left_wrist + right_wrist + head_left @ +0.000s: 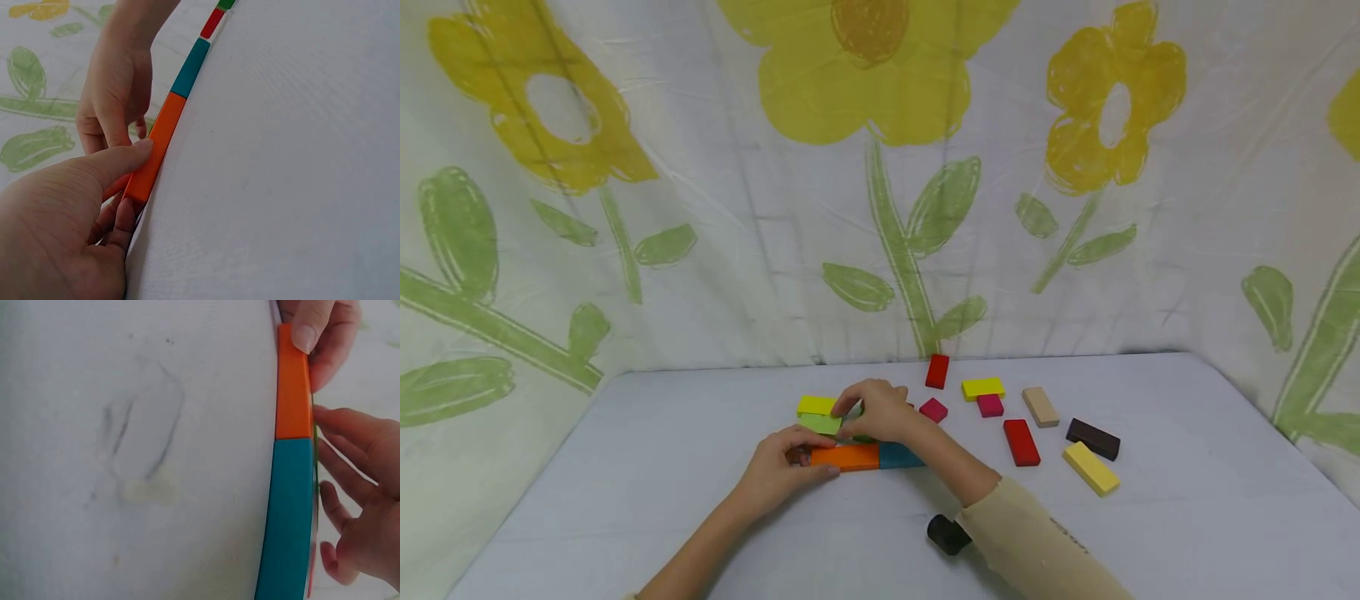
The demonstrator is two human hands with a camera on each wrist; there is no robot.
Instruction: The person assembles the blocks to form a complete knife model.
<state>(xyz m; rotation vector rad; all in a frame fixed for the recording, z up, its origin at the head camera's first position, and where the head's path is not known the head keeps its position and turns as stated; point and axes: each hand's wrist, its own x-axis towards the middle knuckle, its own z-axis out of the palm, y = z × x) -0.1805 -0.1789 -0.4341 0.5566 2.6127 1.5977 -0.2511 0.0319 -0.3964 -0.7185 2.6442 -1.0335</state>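
Observation:
My left hand (778,471) pinches the left end of an orange block (850,457), thumb on its near side. A teal block (900,455) lies end to end with the orange one. Just behind them, my right hand (880,410) reaches in over the row, its fingers near a light green block (820,423) and a dark green piece mostly hidden under the hand. A yellow block (816,405) lies behind the light green one. In the right wrist view the right-hand fingers (350,469) look loosely spread along the far side of the row.
To the right lie two red blocks (1021,442), two magenta cubes (933,410), a bright yellow block (983,388), a beige block (1041,407), a dark brown block (1093,439) and a pale yellow block (1091,468). A black cylindrical device (948,534) sits by the right sleeve. A flowered cloth hangs behind.

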